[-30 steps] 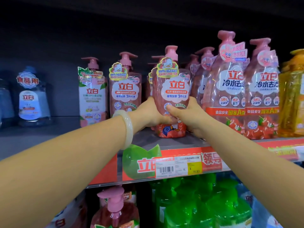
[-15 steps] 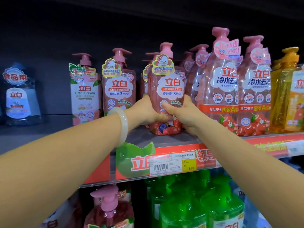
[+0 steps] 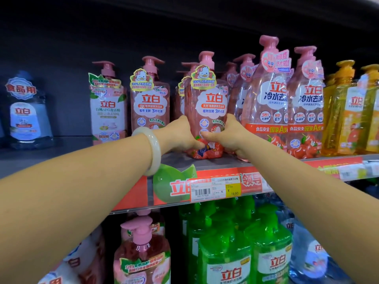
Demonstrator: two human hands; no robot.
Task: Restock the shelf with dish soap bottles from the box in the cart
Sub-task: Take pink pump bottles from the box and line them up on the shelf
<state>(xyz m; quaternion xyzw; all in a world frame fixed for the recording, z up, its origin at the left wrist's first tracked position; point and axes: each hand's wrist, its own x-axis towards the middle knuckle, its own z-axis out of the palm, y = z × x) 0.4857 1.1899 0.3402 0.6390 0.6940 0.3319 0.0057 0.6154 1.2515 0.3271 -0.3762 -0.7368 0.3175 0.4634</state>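
Both hands, left hand (image 3: 180, 134) and right hand (image 3: 227, 136), grip translucent pink pump bottle (image 3: 206, 111), upright on grey metal shelf (image 3: 205, 161); glossy label faces outward.

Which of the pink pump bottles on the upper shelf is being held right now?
The front duck-tag bottle, gripped low by the left hand and right hand; its twin stands untouched.

Both forearms are bare, with no sleeves in view. The left hand (image 3: 180, 134) has a smooth, pale, milky-green bangle (image 3: 152, 150) round its wrist, thick and rounded, at about nine o'clock from centre frame. The right hand (image 3: 227, 136) wears nothing.
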